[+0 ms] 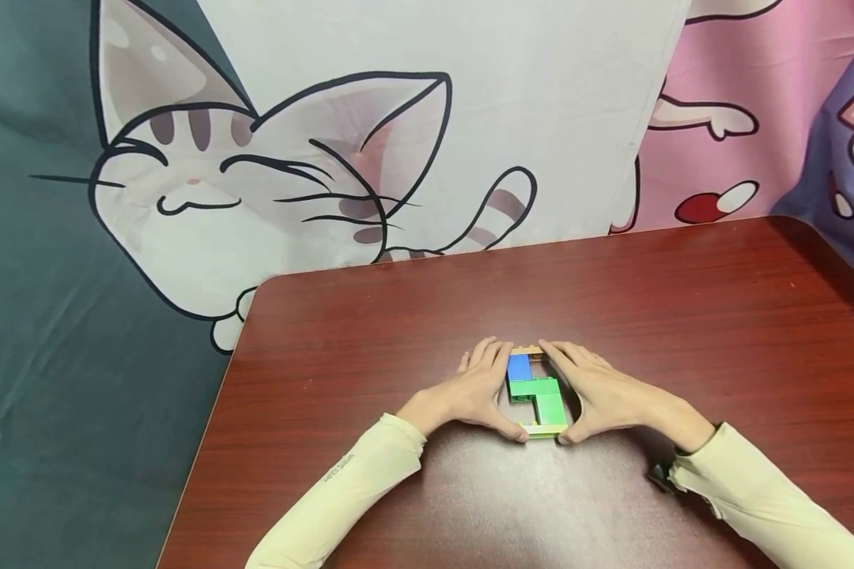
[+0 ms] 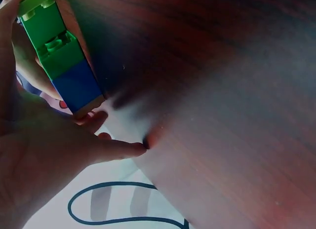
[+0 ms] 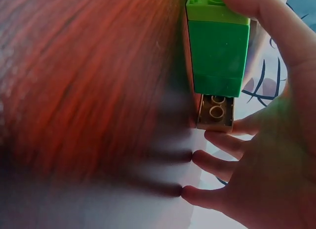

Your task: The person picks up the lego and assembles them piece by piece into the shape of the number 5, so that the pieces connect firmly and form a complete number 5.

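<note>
A small assembly of toy building bricks lies close over the table between my hands. In the head view its middle has a blue brick (image 1: 519, 367) and stepped green bricks (image 1: 550, 409). A tan brick (image 1: 527, 350) forms the far end and a lime brick (image 1: 543, 431) the near end. My left hand (image 1: 473, 391) spans the left side, thumb at the lime brick and index finger at the tan one. Mirroring it, my right hand (image 1: 608, 391) holds the right side between thumb and fingers. In the right wrist view, the tan brick's (image 3: 216, 112) hollow underside shows tubes.
The brown wooden table (image 1: 356, 340) has rounded corners. Behind it hangs a cloth (image 1: 569, 103) printed with a cartoon cat, with a pink part at right. A small dark object (image 1: 660, 476) sits by the right sleeve's cuff.
</note>
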The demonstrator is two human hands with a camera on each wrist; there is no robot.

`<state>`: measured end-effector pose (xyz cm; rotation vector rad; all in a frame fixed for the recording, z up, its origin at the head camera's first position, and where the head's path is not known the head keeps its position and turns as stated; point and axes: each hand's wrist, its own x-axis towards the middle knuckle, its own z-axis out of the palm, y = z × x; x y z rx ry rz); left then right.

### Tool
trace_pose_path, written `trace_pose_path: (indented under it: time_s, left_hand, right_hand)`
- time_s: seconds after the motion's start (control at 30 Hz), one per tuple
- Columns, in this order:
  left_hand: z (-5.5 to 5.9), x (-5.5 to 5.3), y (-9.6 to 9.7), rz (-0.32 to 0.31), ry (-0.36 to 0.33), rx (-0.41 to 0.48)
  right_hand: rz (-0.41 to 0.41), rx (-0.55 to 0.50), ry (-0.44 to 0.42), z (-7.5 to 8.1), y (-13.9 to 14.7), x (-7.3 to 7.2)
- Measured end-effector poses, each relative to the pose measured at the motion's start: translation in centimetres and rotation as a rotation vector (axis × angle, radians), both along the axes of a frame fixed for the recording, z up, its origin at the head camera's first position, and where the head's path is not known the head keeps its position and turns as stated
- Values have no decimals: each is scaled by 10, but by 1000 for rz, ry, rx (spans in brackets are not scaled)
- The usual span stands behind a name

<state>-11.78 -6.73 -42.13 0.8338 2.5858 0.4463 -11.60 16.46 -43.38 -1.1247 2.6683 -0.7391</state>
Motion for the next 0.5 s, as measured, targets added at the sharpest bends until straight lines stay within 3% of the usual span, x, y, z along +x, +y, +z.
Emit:
trace_pose_path:
  time_s: [0.3,0.5]
  left_hand:
    - [-4,-1,-10,14,-75,46]
    - [2,11,-30,65,-77,111]
  right_hand:
    - [-10,14,-33,-3,0,1]
    - [-54,-62,-98,0,15,5]
